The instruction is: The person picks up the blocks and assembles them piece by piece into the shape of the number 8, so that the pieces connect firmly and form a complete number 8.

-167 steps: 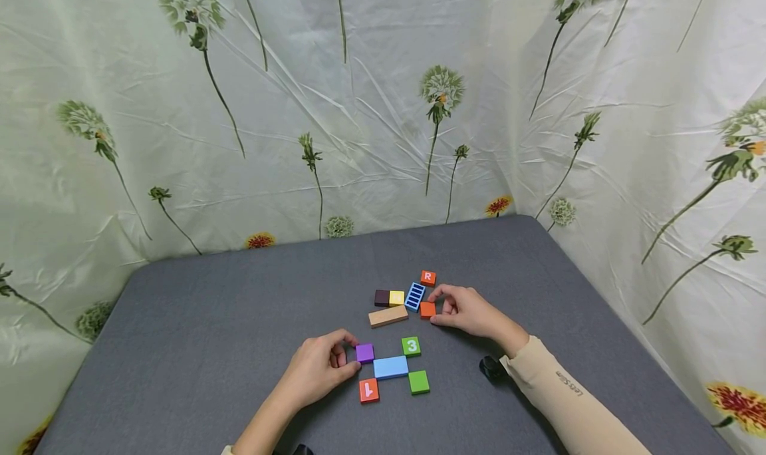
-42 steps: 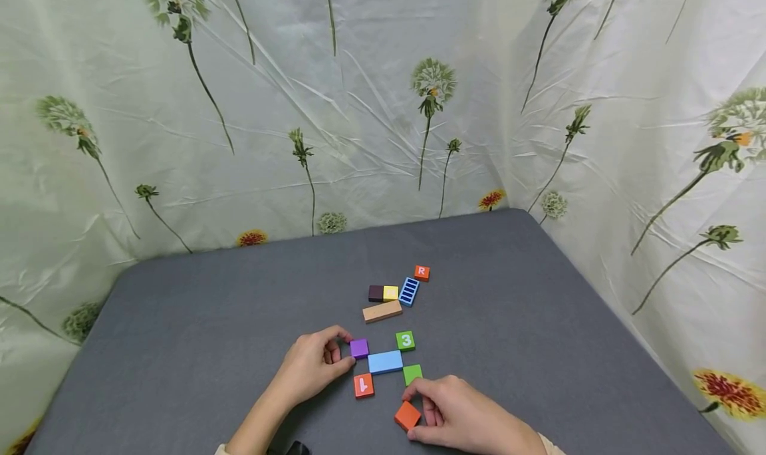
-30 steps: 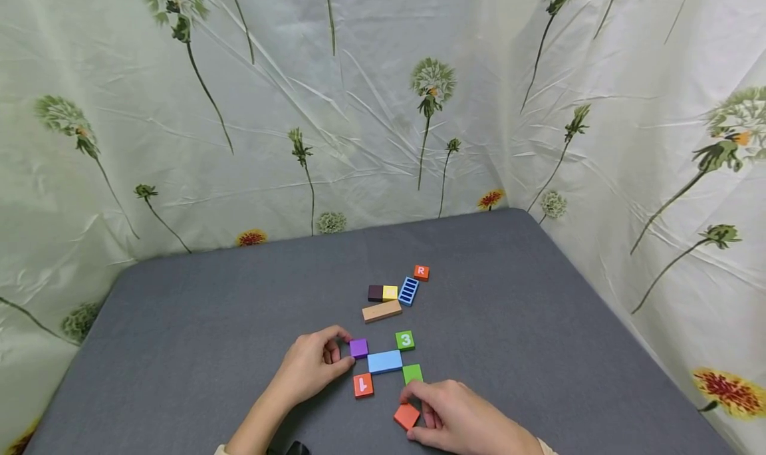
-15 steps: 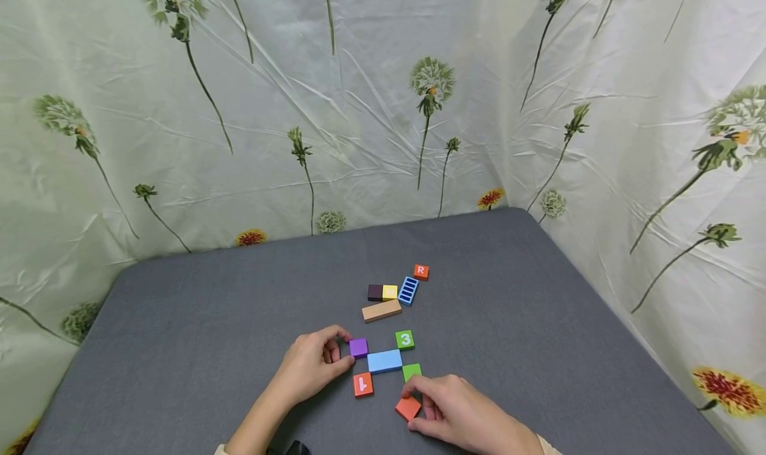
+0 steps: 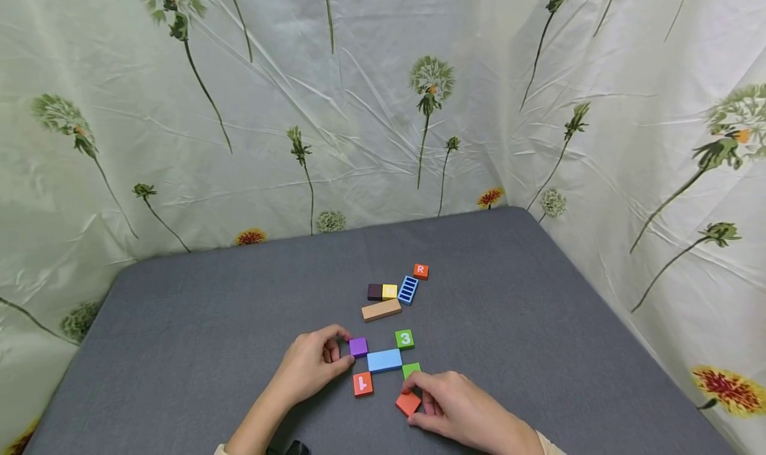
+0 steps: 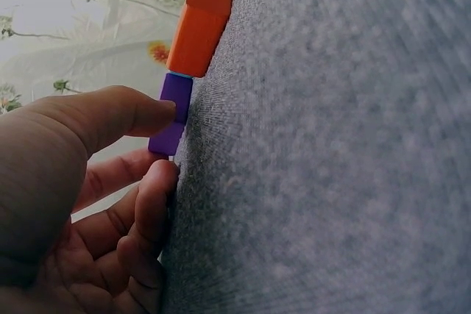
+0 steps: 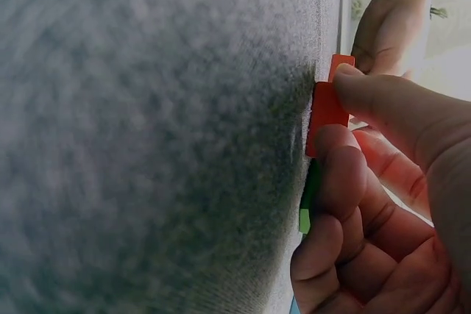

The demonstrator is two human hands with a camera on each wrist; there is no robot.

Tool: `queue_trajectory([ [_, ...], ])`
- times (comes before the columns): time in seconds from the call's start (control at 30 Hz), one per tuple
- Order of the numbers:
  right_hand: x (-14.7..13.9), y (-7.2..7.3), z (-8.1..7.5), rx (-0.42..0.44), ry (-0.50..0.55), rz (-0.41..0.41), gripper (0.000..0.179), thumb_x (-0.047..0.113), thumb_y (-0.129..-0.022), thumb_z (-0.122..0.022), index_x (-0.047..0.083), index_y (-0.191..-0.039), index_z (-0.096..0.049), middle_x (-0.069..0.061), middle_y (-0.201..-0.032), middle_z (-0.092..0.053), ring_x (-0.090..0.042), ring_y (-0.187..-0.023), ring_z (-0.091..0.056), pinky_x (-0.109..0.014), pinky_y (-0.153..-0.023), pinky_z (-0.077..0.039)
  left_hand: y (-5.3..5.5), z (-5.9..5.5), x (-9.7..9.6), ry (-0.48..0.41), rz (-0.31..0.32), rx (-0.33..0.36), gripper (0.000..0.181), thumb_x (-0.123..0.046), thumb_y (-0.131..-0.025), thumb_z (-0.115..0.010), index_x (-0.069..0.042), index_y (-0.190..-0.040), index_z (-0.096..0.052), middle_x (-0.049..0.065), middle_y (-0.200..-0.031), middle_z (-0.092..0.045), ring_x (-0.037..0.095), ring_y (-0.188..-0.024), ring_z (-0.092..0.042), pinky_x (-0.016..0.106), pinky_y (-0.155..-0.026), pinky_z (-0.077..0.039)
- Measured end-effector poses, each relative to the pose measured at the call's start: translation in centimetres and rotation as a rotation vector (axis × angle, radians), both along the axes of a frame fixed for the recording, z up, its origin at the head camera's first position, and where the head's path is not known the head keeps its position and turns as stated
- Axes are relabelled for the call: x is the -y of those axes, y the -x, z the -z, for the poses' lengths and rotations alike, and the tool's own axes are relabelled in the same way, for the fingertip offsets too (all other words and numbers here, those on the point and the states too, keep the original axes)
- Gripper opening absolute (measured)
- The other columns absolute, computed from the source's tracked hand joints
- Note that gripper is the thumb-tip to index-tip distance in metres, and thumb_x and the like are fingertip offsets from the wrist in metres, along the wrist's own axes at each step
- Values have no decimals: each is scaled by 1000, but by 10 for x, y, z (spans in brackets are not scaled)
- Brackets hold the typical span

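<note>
Taken from beside the striped blue block (image 5: 408,291), a plain red block (image 5: 408,404) is now pinched in the right hand (image 5: 463,408), just nearside of the plain green block (image 5: 413,369); apparently, the grouping is being extended. The purple block (image 5: 358,347), farther left, is pinched by the left hand (image 5: 314,365).

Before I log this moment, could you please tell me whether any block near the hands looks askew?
The plain orange block pinched by the right hand looks askew: it is turned clearly out of line with the light blue block.
</note>
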State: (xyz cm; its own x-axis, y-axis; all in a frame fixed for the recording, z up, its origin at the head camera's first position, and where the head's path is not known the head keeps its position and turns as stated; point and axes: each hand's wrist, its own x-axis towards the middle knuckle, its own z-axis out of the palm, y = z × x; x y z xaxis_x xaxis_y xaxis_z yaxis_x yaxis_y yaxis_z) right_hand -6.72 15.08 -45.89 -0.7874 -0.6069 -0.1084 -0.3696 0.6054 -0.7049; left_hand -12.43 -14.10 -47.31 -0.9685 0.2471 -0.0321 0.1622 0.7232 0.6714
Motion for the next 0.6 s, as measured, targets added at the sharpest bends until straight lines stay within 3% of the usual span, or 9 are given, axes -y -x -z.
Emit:
queue_trajectory([
  [0.33, 0, 1, 0, -54, -17, -8, 27, 30, -97, -82, 25, -121, -69, 22, -70, -48, 10, -60, -43, -15, -57, -40, -1, -1, 0, -7, 4, 0, 26, -20, -86, -90, -20, -107, -74, -10, -72, -55, 3, -63, -47, 22, -59, -36],
  [0.6, -1, 1, -1, -43, -14, -8, 27, 32, -98, -81, 26, -120, -68, 22, -71, -47, 10, -60, -43, -15, -57, -39, -1, 0, 1, -8, 6, -5, 26, -20, -86, -90, -20, -107, -74, -10, -72, -55, 3, -63, -47, 22, -59, -36],
])
